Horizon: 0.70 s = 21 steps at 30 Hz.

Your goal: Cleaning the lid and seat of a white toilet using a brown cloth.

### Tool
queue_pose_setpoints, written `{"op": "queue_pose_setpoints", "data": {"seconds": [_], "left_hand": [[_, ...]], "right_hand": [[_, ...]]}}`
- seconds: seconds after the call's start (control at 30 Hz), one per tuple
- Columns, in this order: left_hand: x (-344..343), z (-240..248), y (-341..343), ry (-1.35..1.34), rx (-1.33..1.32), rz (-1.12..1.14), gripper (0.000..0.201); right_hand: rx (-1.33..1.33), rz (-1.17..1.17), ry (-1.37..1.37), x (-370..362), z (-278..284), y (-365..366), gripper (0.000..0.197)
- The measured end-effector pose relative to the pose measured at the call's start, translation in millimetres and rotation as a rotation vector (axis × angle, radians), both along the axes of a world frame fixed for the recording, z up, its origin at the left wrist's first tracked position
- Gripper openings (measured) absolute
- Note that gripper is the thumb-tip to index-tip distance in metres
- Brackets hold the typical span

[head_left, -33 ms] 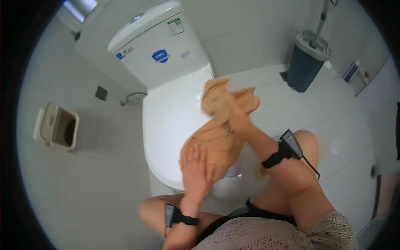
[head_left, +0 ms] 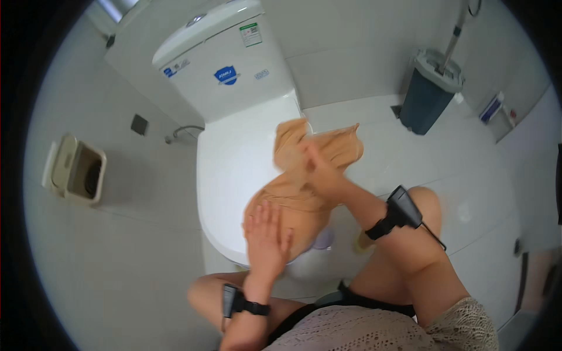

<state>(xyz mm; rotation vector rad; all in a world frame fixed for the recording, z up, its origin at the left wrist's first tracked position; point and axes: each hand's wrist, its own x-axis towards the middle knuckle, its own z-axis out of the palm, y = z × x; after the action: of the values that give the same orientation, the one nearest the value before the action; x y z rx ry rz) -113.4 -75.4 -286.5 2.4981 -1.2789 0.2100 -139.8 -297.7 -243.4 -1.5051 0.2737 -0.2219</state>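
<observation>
An orange-tan cloth garment lies spread and creased over the right part of the white toilet's closed lid, with folds reaching past the lid's edge. My left hand rests flat on its near part, fingers stretched out. Over the garment's middle, my right hand is closed and smeared by motion. A pale, blurred thing shows at its fingers, too unclear to name. Both wrists wear black straps with small grey boxes.
The toilet tank stands behind the lid. At the left is a beige bin with its lid raised. A dark grey mop bucket stands far right, a mop handle in it. Something light purple shows below the garment.
The view has shifted slightly. My right hand has moved a little over the garment, whose far folds lie differently. My left hand stays pressed on the cloth.
</observation>
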Motion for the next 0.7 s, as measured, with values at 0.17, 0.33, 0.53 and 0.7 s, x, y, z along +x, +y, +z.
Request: {"op": "queue_pose_setpoints", "data": {"seconds": [0.17, 0.33, 0.53, 0.7], "left_hand": [[35, 9, 14, 0.064, 0.043, 0.066, 0.056], [44, 6, 2, 0.085, -0.009, 0.065, 0.057], [62, -1, -20, 0.082, -0.075, 0.075, 0.055], [66, 1, -34, 0.107, -0.142, 0.058, 0.055]], "right_hand": [[-1.223, 0.100, -0.360, 15, -59, 4, 0.052], [-1.193, -0.132, -0.091, 70, -69, -17, 0.070], [-1.059, -0.184, 0.135, 129, -71, -56, 0.087], [-0.974, -0.291, 0.305, 172, -62, -77, 0.089]]}}
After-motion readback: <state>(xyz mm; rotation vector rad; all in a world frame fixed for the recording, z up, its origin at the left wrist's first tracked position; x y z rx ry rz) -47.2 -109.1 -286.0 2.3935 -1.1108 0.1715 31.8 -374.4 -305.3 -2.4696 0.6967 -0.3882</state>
